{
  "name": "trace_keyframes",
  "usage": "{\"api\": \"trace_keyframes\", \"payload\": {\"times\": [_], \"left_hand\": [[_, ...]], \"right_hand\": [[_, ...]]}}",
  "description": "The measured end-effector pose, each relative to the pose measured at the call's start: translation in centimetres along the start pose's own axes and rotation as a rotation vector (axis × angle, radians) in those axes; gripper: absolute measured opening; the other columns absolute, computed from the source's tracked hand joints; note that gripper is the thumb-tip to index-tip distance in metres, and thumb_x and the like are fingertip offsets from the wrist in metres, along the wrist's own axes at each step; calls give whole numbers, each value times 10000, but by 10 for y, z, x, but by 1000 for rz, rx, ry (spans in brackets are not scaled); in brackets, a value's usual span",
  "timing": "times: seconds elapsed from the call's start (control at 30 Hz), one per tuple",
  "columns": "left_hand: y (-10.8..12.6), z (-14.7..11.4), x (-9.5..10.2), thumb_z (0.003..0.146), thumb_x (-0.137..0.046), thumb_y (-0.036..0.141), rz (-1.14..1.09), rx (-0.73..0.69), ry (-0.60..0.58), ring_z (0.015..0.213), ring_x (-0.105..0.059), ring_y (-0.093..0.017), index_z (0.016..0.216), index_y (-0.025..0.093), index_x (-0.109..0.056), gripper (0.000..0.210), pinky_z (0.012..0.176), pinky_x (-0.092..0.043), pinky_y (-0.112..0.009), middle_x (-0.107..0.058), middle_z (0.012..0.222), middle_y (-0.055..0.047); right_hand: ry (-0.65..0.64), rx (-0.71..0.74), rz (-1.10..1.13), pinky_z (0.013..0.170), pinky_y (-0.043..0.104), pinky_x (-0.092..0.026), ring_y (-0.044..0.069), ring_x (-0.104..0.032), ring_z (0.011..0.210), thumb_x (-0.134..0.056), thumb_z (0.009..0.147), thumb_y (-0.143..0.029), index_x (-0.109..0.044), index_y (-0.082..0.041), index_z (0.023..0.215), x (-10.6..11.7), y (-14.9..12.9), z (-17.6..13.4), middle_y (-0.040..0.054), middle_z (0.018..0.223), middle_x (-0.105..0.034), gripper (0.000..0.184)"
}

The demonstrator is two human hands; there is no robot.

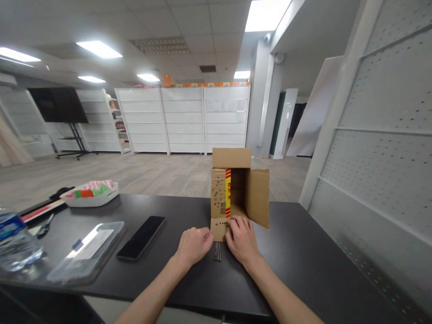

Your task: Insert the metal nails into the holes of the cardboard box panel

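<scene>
An open cardboard box (218,193) stands on the black table, its opening facing me, with holes and dark dots on its left flap. Its lower flap (218,233) slopes toward me and bears a short row of small dark dots. My right hand (242,239) rests at the right side of this flap, fingers bent together by the dots; what they pinch is hidden. My left hand (195,246) is closed beside the flap's left edge, thumb toward it, and its contents do not show. Several thin metal screws or nails (217,252) lie between my hands.
On the table (286,278) to the left are a black phone (141,237), a clear plastic case (88,252), a water bottle (10,235), scissors (45,226) and a white basket (90,201) with colourful packets. A perforated white panel (389,163) rises at the right.
</scene>
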State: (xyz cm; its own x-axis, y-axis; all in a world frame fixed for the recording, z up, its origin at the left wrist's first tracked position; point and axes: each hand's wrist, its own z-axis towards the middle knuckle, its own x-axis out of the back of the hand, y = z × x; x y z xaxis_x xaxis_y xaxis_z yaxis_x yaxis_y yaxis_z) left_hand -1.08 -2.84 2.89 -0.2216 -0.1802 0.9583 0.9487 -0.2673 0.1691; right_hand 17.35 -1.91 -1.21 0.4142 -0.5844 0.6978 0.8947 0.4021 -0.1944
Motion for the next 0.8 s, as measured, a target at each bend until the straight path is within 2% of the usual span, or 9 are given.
{"api": "trace_keyframes", "payload": {"times": [0.1, 0.23, 0.33, 0.43, 0.67, 0.8], "left_hand": [[1, 17, -4, 959, -419, 360, -129, 62, 112, 641, -636, -158, 639, 205, -612, 405, 583, -252, -267, -699, 683, -56], [-2, 23, -24, 954, -406, 368, -269, 155, 236, 547, -537, -126, 579, 202, -504, 422, 571, -245, -256, -615, 585, -22], [-6, 18, -36, 932, -412, 360, -293, 122, 298, 502, -468, -111, 544, 204, -429, 419, 568, -249, -251, -541, 522, -5], [-9, 16, -39, 929, -380, 381, -336, 51, 355, 473, -418, -103, 525, 209, -373, 439, 559, -259, -244, -479, 484, 6], [-9, 13, -39, 918, -372, 386, -373, -16, 314, 449, -397, -103, 509, 212, -358, 445, 534, -251, -246, -452, 458, 7], [-4, 18, -32, 902, -375, 359, -380, -71, 288, 457, -386, -101, 511, 209, -352, 419, 546, -235, -260, -453, 467, 5]], "right_hand": [[1, -17, -12, 891, 387, -377, 258, -537, 1030, -537, 872, -126, -632, -199, 1004, -1, 0, 0, 90, 1093, -656, 179], [-6, -28, -16, 898, 384, -372, 250, -532, 1014, -545, 869, -137, -622, -195, 981, -1, -2, 1, 83, 1070, -652, 147], [-6, -37, -27, 893, 385, -371, 251, -528, 1013, -549, 871, -144, -616, -193, 973, 1, -3, 1, 83, 1061, -648, 131], [-16, -41, -26, 881, 386, -374, 252, -527, 1010, -545, 869, -140, -611, -197, 967, 2, -4, 1, 84, 1068, -645, 130], [-3, -42, -4, 889, 387, -372, 256, -526, 1032, -536, 866, -131, -608, -203, 964, 3, -4, -1, 86, 1080, -647, 141], [2, -64, 45, 900, 392, -359, 257, -531, 1040, -526, 869, -118, -610, -206, 973, 3, -2, -1, 82, 1091, -652, 160]]}}
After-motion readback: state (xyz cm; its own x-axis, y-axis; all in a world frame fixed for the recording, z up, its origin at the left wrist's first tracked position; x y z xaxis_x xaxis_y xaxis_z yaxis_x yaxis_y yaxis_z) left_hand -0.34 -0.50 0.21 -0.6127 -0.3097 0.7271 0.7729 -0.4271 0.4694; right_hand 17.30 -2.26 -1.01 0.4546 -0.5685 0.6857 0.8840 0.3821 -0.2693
